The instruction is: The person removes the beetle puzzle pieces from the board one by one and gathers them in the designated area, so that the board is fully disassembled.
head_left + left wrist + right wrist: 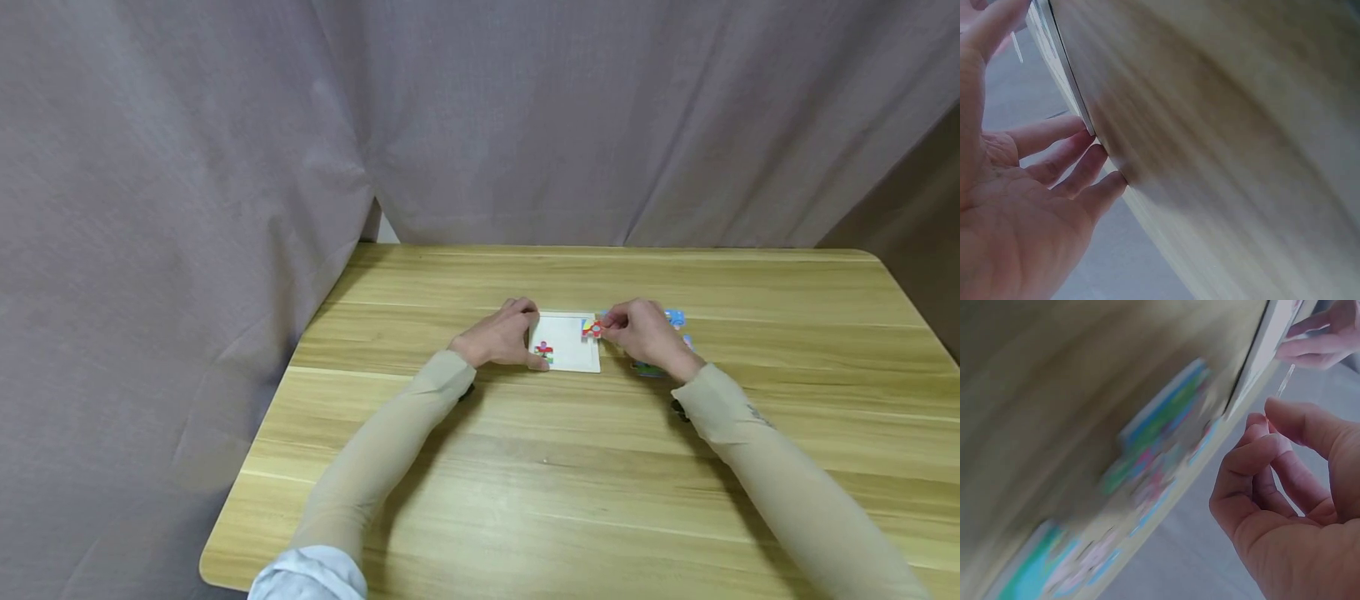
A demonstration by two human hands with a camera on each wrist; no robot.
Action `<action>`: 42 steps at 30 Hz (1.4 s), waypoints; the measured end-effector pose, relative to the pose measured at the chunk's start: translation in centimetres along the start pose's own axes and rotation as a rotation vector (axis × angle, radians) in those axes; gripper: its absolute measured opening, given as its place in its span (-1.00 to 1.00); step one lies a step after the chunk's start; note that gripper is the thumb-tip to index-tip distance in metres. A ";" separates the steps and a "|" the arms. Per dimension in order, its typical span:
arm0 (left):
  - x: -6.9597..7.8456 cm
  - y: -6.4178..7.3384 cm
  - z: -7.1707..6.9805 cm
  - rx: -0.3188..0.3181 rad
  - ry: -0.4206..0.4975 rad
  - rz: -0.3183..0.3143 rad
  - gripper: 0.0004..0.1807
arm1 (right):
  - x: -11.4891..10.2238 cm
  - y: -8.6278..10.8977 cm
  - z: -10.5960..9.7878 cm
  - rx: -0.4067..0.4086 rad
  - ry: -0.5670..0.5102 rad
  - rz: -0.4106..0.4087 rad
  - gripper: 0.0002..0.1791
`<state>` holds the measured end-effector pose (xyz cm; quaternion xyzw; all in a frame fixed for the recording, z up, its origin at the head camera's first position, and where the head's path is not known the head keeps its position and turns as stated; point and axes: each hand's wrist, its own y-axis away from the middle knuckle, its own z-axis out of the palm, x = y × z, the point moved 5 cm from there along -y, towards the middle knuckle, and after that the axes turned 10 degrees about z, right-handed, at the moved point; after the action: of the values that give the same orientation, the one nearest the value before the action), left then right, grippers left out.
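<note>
A flat white puzzle tray [570,348] lies on the table with one red-and-green puzzle piece [544,351] in its lower left corner. My left hand [504,335] grips the tray's left side, thumb at the near corner and fingers at the far one. In the left wrist view, bent fingertips [1113,181] meet the tray's edge and the tabletop. Between thumb and index finger, my right hand [643,333] pinches a red, yellow and blue puzzle piece [591,328] over the tray's right side. That piece shows as a thin edge [1286,381] in the right wrist view.
Several loose puzzle pieces [675,318] lie right of the tray, partly hidden under my right hand; the right wrist view shows more colourful pieces [1172,403], blurred. The wooden table [525,500] ends at a grey curtain [510,125] behind and to the left.
</note>
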<state>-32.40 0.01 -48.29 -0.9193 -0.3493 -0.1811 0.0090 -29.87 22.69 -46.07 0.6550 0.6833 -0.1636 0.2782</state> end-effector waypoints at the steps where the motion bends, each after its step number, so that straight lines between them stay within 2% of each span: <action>1: 0.0 0.0 0.0 0.002 0.003 0.000 -0.43 | 0.3 0.1 -0.2 0.005 0.001 0.000 -0.85; 11: -0.1 0.2 -0.1 0.006 0.010 -0.005 -0.45 | 2.4 0.3 -1.1 0.036 0.021 0.006 -0.89; 16: -0.1 0.2 -0.1 0.005 0.012 -0.008 -0.44 | 2.8 0.4 -1.1 0.014 0.041 0.014 -0.91; 31: -0.1 0.0 0.0 0.007 -0.001 -0.001 -0.33 | 2.9 0.5 -0.9 -0.020 0.061 0.004 -0.88; 42: 0.0 -0.1 0.1 0.001 -0.007 -0.002 -0.36 | 3.0 0.6 -0.9 -0.045 0.090 0.030 -0.88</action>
<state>-32.47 0.09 -48.38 -0.9196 -0.3501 -0.1780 0.0080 -29.39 25.70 -47.04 0.6653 0.6888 -0.1142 0.2644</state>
